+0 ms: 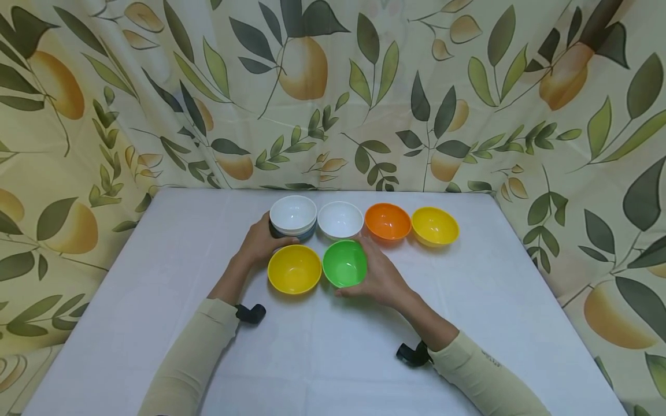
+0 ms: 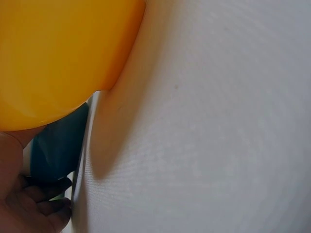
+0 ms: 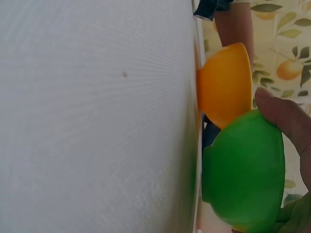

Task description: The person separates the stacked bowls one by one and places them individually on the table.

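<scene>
– Leaf-and-fruit fabric [image 1: 374,118] is hung around a table covered with white cloth [image 1: 322,358]; how are the bowls arranged on it?

– With the clock centred on the green bowl [image 1: 345,264] in the head view, and twelve set toward the fabric, the near yellow bowl [image 1: 294,270] is placed at nine o'clock, its rim set right beside the green one.

– And the row behind?

– A single white bowl [image 1: 340,220] is seen at twelve, the orange bowl [image 1: 387,222] between one and two, and the far yellow bowl [image 1: 435,226] just past two. At ten, the stacked white bowl [image 1: 293,214] is borne by the blue bowl [image 2: 63,141].

– How is the green bowl held?

– It is gripped from three o'clock by the right hand [image 1: 384,274], the thumb laid along the near side at six and the fingers bent round the far side. Whether its base is rested on the cloth cannot be told.

– What is done with the left hand [image 1: 257,242]?

– The blue bowl is clasped by it from the outer side, the thumb stretched across behind the near yellow bowl; in the left wrist view, curled fingers are seen beneath the blue wall.

– Is anything worn?

– Pale sleeves [image 1: 192,352] are worn on both arms, and a small black device is strapped at each wrist, at eight and between four and five o'clock
</scene>
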Demonstrator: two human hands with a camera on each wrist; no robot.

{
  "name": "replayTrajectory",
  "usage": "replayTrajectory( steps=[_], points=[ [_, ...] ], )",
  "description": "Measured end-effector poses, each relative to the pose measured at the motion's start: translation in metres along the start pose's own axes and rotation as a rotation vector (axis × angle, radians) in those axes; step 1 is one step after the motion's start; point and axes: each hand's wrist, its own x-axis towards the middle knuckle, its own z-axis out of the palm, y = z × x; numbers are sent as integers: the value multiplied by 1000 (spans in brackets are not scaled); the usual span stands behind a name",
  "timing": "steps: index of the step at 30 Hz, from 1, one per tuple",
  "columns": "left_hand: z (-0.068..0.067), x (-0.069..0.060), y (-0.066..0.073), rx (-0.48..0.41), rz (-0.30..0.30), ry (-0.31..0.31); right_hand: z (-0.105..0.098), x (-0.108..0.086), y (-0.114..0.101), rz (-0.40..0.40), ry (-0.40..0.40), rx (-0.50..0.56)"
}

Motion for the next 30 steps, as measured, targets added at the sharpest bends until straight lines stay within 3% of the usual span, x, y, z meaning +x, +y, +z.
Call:
replayTrajectory(
  steps=[30],
  points=[
    [2,0,-4,-3,14,11,6,2,9,-16,-19,-17]
  ],
)
